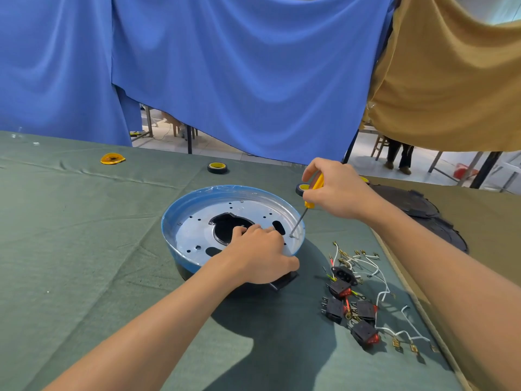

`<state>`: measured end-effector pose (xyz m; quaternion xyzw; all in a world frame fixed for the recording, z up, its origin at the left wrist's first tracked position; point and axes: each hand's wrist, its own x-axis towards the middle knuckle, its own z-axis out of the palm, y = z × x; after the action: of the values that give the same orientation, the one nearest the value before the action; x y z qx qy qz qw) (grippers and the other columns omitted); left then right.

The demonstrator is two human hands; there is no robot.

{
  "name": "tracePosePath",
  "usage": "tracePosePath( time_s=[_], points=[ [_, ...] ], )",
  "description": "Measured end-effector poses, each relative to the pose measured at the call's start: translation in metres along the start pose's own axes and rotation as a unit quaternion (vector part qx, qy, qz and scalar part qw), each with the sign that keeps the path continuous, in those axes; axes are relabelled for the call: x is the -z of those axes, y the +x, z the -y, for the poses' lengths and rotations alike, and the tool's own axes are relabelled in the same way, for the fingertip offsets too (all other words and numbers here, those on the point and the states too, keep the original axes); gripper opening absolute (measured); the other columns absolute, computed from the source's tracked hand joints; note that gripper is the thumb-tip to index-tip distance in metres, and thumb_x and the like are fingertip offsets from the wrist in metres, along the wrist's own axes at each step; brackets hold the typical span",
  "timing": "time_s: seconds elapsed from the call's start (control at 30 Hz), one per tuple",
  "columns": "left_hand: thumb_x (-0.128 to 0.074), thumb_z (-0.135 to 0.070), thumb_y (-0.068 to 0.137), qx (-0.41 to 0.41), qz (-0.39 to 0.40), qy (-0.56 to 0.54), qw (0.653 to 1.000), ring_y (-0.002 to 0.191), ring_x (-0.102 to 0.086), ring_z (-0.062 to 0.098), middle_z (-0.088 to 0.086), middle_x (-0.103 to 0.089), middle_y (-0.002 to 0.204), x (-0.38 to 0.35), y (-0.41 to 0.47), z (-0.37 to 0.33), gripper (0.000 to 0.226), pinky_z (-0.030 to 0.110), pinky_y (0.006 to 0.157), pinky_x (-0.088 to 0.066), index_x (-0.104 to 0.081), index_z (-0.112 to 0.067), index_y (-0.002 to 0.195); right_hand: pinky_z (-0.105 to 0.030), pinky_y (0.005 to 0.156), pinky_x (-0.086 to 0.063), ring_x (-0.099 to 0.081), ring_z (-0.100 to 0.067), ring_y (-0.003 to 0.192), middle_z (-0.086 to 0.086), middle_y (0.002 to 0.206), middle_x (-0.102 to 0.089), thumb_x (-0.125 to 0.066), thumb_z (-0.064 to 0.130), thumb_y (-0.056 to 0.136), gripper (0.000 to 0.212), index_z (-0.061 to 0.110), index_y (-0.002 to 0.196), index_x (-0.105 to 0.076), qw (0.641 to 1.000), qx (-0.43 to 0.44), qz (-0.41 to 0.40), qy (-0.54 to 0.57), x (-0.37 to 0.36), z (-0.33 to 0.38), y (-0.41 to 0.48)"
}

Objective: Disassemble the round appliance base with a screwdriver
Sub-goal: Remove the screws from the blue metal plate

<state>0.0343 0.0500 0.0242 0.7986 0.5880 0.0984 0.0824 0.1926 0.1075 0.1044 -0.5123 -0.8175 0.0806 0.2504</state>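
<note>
Left hand (259, 249) is clamping the round base (197, 221) against torque; right hand (335, 187) is gripping the screwdriver (309, 204), tip seating on a screw (291, 236) beside left fingers (270, 230).

Open green table cloth (84, 249) stretches left of the round appliance base (197, 198), broken only by a yellow tape scrap (112, 158) far left and a tape roll (217, 167) beyond the rim. The right side is crowded: left hand (259, 255) across the near rim, right hand (335, 187) and screwdriver (313, 193) over the right edge, rocker switches and wires (358, 306) near right, a black disc (423, 204) farther right. Blue drapes (225, 80) close the far side.
</note>
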Motion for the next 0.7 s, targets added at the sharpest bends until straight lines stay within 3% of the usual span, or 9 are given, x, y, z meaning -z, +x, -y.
tracePosePath(
  time_s=[0.17, 0.3, 0.4, 0.47, 0.57, 0.7],
  points=[
    [-0.043, -0.051, 0.089, -0.007, 0.012, -0.002, 1.0, 0.097, -0.038, 0.023, -0.005, -0.039, 0.083, 0.0, 0.0, 0.002, 0.042, 0.043, 0.087, -0.025, -0.058, -0.012, 0.092, -0.023, 0.056, -0.033, -0.045, -0.018, 0.091, 0.008, 0.088, -0.049, -0.067, 0.023, 0.081, 0.023, 0.024, 0.098, -0.052, 1.0, 0.001, 0.018, -0.007, -0.001, 0.001, 0.004],
    [-0.044, -0.051, 0.09, -0.006, 0.02, -0.006, 1.0, 0.105, -0.039, 0.024, 0.001, -0.046, 0.099, 0.0, 0.001, 0.002, 0.046, 0.042, 0.086, -0.024, -0.061, -0.011, 0.105, -0.025, 0.059, -0.038, -0.048, -0.017, 0.092, 0.002, 0.096, -0.056, -0.066, 0.023, 0.081, 0.021, 0.024, 0.097, -0.054, 0.997, 0.017, 0.062, -0.042, 0.003, 0.007, 0.011],
    [-0.045, -0.05, 0.089, -0.008, 0.017, -0.01, 1.0, 0.106, -0.039, 0.024, 0.0, -0.044, 0.097, 0.0, 0.0, 0.003, 0.044, 0.042, 0.086, -0.024, -0.061, -0.011, 0.101, -0.027, 0.061, -0.043, -0.052, -0.018, 0.091, 0.0, 0.096, -0.06, -0.063, 0.025, 0.08, 0.016, 0.023, 0.094, -0.057, 0.99, 0.032, 0.094, -0.098, 0.007, 0.012, 0.017],
    [-0.045, -0.05, 0.089, -0.01, 0.016, -0.008, 1.0, 0.104, -0.039, 0.024, -0.001, -0.042, 0.092, 0.0, 0.0, 0.003, 0.042, 0.041, 0.086, -0.024, -0.06, -0.011, 0.097, -0.028, 0.059, -0.041, -0.053, -0.023, 0.084, -0.005, 0.089, -0.062, -0.059, 0.037, 0.084, 0.022, 0.016, 0.089, -0.06, 0.977, 0.028, 0.112, -0.179, 0.009, 0.016, 0.022],
    [-0.043, -0.051, 0.089, -0.018, 0.01, 0.008, 1.0, 0.098, -0.038, 0.023, -0.003, -0.039, 0.086, 0.001, -0.002, 0.003, 0.041, 0.042, 0.086, -0.026, -0.058, -0.013, 0.091, -0.029, 0.053, -0.036, -0.049, -0.025, 0.061, -0.007, 0.06, -0.05, -0.05, 0.054, 0.089, 0.052, 0.01, 0.062, -0.052, 0.96, 0.01, 0.116, -0.254, 0.012, 0.022, 0.029],
    [-0.042, -0.051, 0.088, -0.028, 0.001, 0.025, 0.999, 0.096, -0.039, 0.024, -0.003, -0.04, 0.085, 0.0, -0.002, 0.005, 0.041, 0.041, 0.084, -0.026, -0.056, -0.013, 0.087, -0.029, 0.05, -0.03, -0.036, -0.024, 0.056, -0.005, 0.055, -0.035, -0.058, 0.033, 0.086, 0.043, 0.013, 0.055, -0.035, 0.95, 0.034, 0.129, -0.281, 0.009, 0.033, 0.031]
  ],
)
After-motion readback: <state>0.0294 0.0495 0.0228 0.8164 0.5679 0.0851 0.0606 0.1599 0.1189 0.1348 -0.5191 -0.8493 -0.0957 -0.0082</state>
